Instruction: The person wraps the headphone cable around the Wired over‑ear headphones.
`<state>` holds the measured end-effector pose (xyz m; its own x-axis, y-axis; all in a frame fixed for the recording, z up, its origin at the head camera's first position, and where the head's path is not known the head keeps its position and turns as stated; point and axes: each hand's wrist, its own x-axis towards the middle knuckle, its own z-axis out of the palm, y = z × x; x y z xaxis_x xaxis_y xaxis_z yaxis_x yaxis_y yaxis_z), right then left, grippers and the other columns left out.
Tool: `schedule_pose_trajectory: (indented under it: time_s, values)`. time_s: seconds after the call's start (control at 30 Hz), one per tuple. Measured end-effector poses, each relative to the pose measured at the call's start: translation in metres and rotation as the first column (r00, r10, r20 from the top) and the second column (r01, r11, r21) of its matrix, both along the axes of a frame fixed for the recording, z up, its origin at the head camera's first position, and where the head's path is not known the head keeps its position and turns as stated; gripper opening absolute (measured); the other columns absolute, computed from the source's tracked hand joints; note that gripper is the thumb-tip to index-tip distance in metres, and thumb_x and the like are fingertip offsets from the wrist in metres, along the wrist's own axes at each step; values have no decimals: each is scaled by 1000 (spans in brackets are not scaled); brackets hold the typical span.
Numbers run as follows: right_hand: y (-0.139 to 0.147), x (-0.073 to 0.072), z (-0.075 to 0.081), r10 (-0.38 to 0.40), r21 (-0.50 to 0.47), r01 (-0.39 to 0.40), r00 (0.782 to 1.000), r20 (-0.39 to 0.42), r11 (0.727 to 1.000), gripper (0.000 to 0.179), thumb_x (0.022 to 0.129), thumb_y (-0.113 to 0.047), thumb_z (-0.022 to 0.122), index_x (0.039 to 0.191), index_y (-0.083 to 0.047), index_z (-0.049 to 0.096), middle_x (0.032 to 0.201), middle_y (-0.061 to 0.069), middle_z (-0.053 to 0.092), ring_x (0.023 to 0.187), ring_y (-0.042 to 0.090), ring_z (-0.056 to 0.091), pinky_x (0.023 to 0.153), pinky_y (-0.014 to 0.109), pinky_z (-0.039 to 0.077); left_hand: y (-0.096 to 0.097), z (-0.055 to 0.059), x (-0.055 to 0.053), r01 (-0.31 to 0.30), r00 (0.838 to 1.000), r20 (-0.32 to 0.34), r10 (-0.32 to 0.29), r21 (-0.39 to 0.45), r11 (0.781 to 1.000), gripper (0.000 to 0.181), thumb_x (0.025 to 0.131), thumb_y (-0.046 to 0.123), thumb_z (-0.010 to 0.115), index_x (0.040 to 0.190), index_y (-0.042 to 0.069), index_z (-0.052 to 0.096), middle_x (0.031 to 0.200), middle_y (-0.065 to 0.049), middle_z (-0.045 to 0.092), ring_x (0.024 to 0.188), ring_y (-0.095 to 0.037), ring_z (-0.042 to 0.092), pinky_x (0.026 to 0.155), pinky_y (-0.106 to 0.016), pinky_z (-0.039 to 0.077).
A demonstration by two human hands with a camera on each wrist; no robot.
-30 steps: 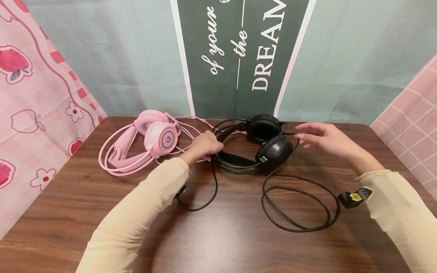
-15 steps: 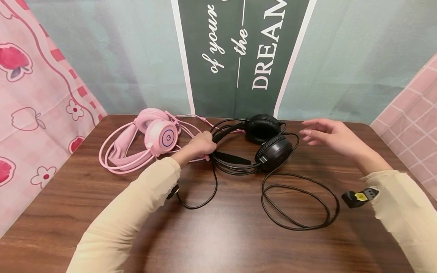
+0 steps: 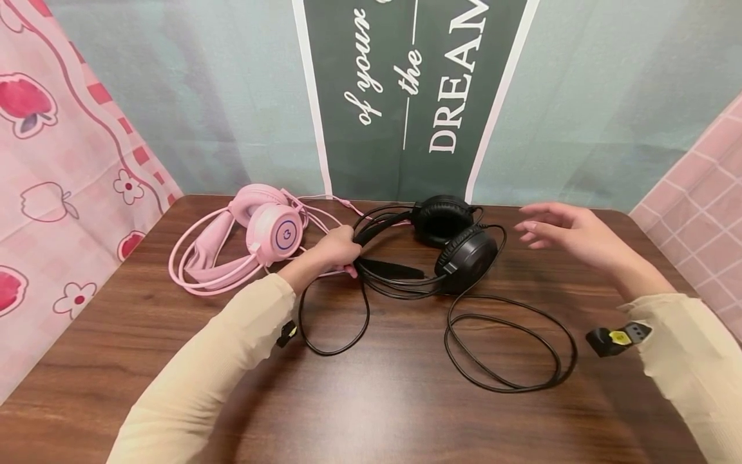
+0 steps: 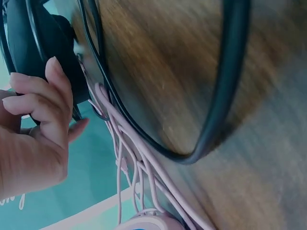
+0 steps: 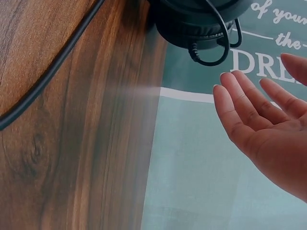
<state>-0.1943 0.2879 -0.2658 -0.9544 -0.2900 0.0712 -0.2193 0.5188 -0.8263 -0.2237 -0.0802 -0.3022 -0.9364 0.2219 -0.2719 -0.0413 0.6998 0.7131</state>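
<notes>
A black headset [image 3: 469,261] lies on the wooden table, its ear cups toward the right and its headband toward the left. My left hand [image 3: 338,248] grips the headband; in the left wrist view, that hand's fingers [image 4: 57,86] curl at the black band. To the right of the ear cups my right hand [image 3: 570,235] hovers with relaxed fingers, apart from the headset and holding nothing. Left of my left hand sits a pink headset [image 3: 277,235]. Its pink cables run behind my left hand toward the black headset.
The black cable [image 3: 510,390] lies in loops on the front right of the table [image 3: 371,412]. Another stretch of black cable curves below my left wrist. A fabric backdrop [image 3: 580,116] stands behind the table's back edge, with pink cloth [image 3: 69,212] at the left.
My right hand has drawn back to the right, away from the black headset's ear cups and cable. My left hand has shifted slightly left, still gripping the headband.
</notes>
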Motion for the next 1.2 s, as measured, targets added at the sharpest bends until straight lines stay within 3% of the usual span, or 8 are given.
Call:
schedule_pose_trajectory:
  time_s: [0.17,0.27,0.6,0.87,1.07,1.2]
  values:
    - [2,0,0,5,-10,-5,1000,-10,1000,34,94,-17,51,124,-2,46,97,-9,65,85,10,64,71,29,54,0,-1,4,-24,999,-44,25,35,999,13,86,1,44,98,-4,43,86,-22,57,51,-24,63,36,-21,44]
    - [3,1,-1,6,-15,-6,1000,-10,1000,33,94,-16,51,123,-3,46,97,-9,65,86,10,64,71,28,54,0,-2,5,-45,997,-55,48,58,997,16,88,2,44,102,-4,42,88,-23,57,48,-23,61,34,-20,41]
    - [8,1,1,0,-16,-1,1000,-22,1000,30,94,-14,51,123,-8,49,97,-8,66,86,10,64,71,27,54,-4,3,11,-111,992,-38,120,201,973,17,83,-4,43,99,-7,46,53,-10,51,36,-11,51,32,-18,40]
    - [9,1,2,3,-26,-3,1000,-27,1000,28,93,-12,51,122,-9,49,96,-7,66,85,10,64,71,27,54,-15,9,11,-180,980,-17,198,342,922,17,85,-4,45,101,-7,44,58,-10,51,37,-11,49,34,-19,39]
    - [10,1,2,9,-31,-10,1000,-26,999,28,94,-12,50,121,-9,49,97,-6,66,86,10,63,71,26,54,-24,22,16,-171,976,-50,212,420,891,18,86,-5,42,104,-7,40,58,-9,52,36,-9,48,31,-17,35]
    - [9,0,3,16,-36,-17,1000,-24,999,27,94,-12,50,121,-9,50,97,-6,66,86,10,64,71,27,54,-29,29,20,-181,971,-62,229,432,884,26,86,-5,41,112,-7,39,55,-9,51,35,-8,47,30,-16,34]
